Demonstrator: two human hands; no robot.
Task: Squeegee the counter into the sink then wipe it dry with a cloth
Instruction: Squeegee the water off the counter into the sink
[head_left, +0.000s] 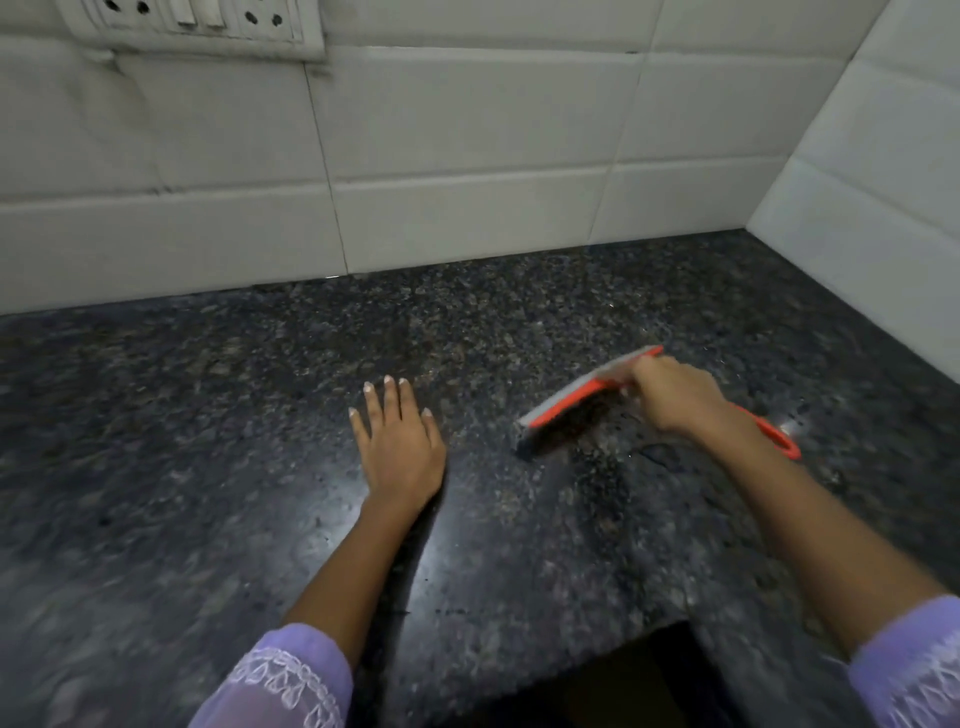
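Note:
An orange squeegee (574, 396) with a grey blade rests edge-down on the dark speckled granite counter (208, 441), right of centre. My right hand (675, 397) grips it where the handle meets the blade, and the orange handle loop (779, 439) sticks out behind my wrist. Water drops and a wet sheen lie on the counter around the blade. My left hand (397, 447) lies flat on the counter to the left of the squeegee, fingers spread, holding nothing. No sink or cloth is in view.
White tiled walls (467, 156) close the counter at the back and on the right, forming a corner. A switch and socket panel (197, 26) sits high on the back wall. The counter's front edge has a notch (649, 670) at bottom right.

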